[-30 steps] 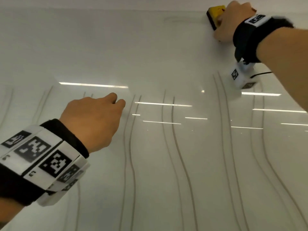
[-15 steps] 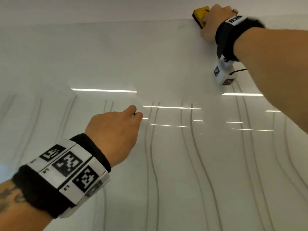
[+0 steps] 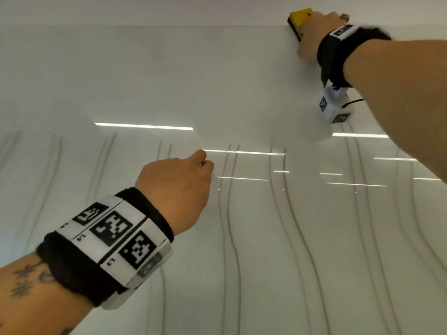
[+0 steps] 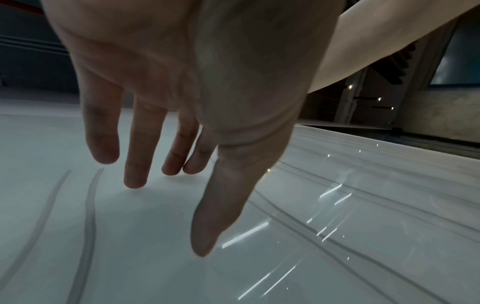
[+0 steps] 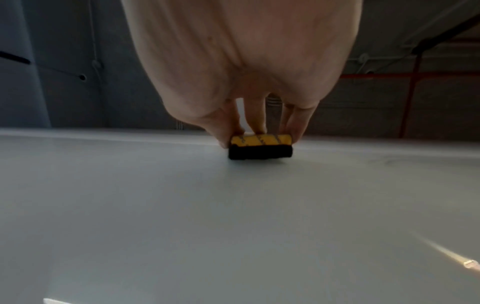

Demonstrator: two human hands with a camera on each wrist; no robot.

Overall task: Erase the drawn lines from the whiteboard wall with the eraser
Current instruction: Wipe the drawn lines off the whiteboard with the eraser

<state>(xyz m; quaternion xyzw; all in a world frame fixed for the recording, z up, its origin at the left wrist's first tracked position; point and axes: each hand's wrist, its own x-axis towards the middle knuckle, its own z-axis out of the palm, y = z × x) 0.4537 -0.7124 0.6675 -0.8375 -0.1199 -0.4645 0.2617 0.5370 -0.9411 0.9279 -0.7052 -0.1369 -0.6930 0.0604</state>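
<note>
The right hand (image 3: 312,37) reaches to the top edge of the whiteboard wall (image 3: 217,76) and grips a yellow eraser (image 3: 298,19) with a black felt pad; in the right wrist view the fingers (image 5: 294,121) curl over its yellow back while the black felt lies flat against the board just below the upper border. The left hand (image 3: 176,189) hangs lower and to the left, holding nothing, its fingers (image 4: 135,156) loosely extended and slightly apart, tips close to the glossy surface; whether they touch it cannot be told. Wavy grey drawn lines (image 3: 292,213) run down the lower part of the board, while the upper band around the eraser is wiped white
</note>
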